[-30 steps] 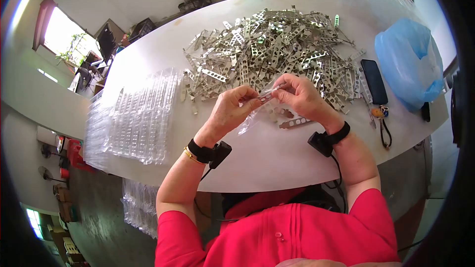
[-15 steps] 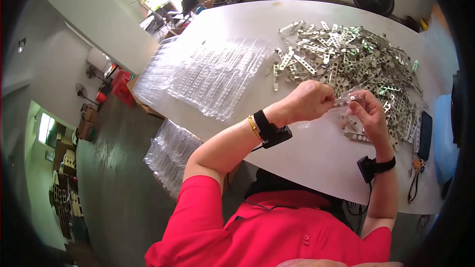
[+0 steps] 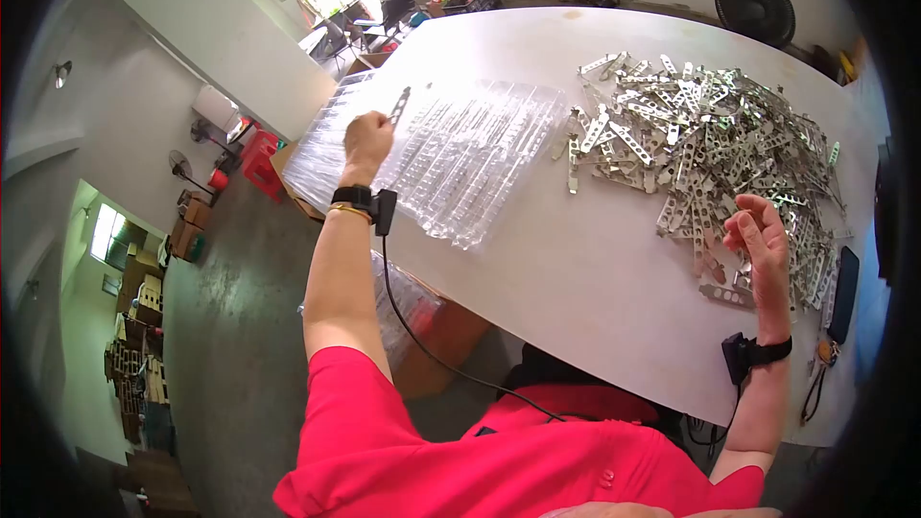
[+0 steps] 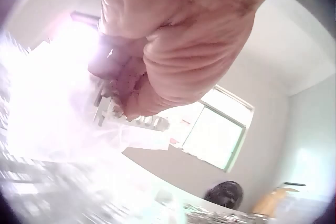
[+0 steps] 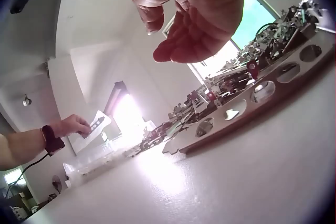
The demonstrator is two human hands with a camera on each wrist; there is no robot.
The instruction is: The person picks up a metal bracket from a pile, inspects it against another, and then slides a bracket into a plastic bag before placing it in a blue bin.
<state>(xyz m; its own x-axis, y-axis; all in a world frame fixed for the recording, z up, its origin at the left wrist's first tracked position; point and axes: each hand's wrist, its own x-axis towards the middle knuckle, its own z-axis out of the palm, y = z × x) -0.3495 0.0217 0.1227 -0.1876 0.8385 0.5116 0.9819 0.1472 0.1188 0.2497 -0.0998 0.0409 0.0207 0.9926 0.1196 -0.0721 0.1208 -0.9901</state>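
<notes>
Out to the left, my left hand pinches a flat metal bracket with a row of holes, raised over the layered clear plastic packs. In the right wrist view, clear film shows around this bracket. My right hand hovers at the near side of a heap of similar metal brackets, fingers loosely bent and nothing between them. Below it on the table lies a single bracket, its oval holes large in the right wrist view.
A dark phone and keys with a strap lie at the right of the white table. Behind the table stands a black fan. A cardboard box sits under the near left edge, with more clear plastic beside it.
Both hands were together on the bracket and its clear film. They have parted: the left carried the bracket left over the plastic packs, the right let go. The head view has turned left.
</notes>
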